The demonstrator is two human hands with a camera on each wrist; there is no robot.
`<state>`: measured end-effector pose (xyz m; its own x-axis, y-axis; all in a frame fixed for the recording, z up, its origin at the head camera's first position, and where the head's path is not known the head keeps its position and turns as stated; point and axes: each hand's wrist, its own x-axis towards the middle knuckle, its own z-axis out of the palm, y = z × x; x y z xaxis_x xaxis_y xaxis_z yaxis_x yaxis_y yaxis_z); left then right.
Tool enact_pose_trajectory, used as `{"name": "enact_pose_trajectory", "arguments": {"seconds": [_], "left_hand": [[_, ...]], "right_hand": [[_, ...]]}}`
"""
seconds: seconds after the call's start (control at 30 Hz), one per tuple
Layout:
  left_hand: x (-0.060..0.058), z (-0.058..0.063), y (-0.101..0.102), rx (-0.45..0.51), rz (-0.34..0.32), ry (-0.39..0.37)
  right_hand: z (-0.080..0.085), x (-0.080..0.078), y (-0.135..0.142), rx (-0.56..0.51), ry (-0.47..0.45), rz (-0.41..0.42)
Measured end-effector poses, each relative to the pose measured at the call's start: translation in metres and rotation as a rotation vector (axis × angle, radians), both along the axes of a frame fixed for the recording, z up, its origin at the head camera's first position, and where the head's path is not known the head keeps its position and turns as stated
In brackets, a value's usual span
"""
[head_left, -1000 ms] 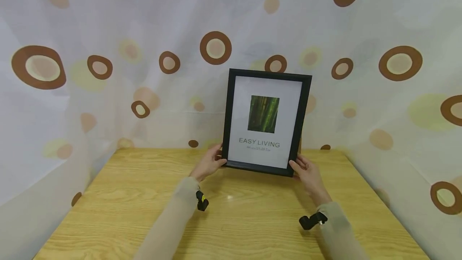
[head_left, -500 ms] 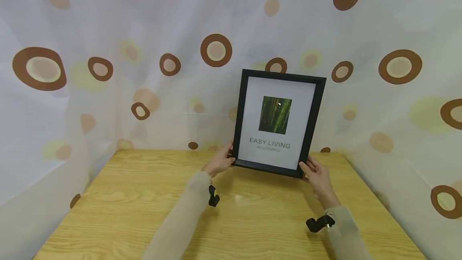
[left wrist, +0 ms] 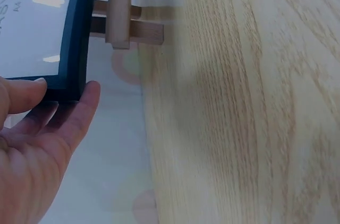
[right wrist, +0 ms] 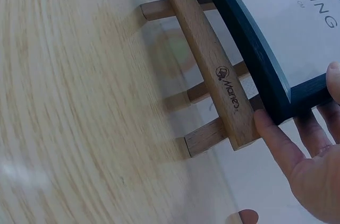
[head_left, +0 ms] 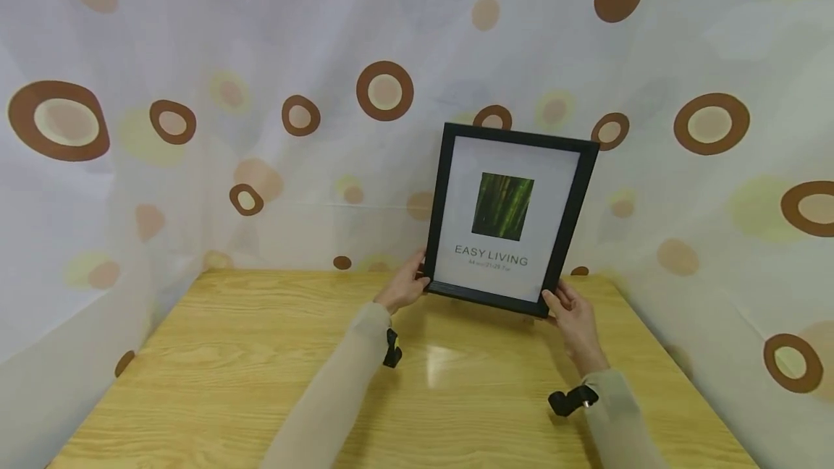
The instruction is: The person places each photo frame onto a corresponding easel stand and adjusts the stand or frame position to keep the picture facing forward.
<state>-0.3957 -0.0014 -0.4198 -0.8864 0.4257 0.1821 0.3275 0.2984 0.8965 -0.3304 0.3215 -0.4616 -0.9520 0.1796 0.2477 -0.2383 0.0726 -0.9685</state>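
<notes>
A black-rimmed picture frame [head_left: 505,216], with a green bamboo print and "EASY LIVING" on white, is held upright and slightly tilted above the table. My left hand [head_left: 405,286] pinches its lower left corner, thumb on the front and fingers underneath. At the lower right corner my right hand [head_left: 576,324] grips it the same way. Behind and below the frame, a wooden easel [right wrist: 210,57] with a printed front ledge [left wrist: 119,11] stands on the table; the head view hides it behind the frame. One right fingertip is right at the ledge's end.
The wood-grain table [head_left: 274,368] reaches back to a white curtain [head_left: 313,179] with brown and beige spots, which also closes off both sides. A black wrist camera [head_left: 573,401] sits at the right cuff, another black camera [head_left: 392,349] at the left.
Both hands have carried the picture frame to the right, and it leans a little more to that side. Their grip on the lower corners stays the same. The head view has shifted slightly.
</notes>
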Motion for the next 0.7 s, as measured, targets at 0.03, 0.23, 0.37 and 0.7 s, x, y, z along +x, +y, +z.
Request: {"name": "enact_pose_trajectory", "arguments": {"seconds": [0.03,0.23,0.37,0.7], "left_hand": [[0.000,-0.001,0.002,-0.003,0.009,0.009],[-0.004,-0.002,0.012,-0.007,0.061,0.028],[-0.007,0.000,0.019,-0.010,0.061,0.029],[-0.012,-0.001,0.030,-0.023,0.094,0.033]], "right_hand": [[-0.004,-0.002,0.003,-0.030,0.016,0.006],[0.007,0.004,-0.003,0.008,-0.026,-0.065],[0.013,0.006,-0.001,-0.004,-0.044,-0.110],[0.013,0.001,0.012,0.012,-0.038,-0.101]]}}
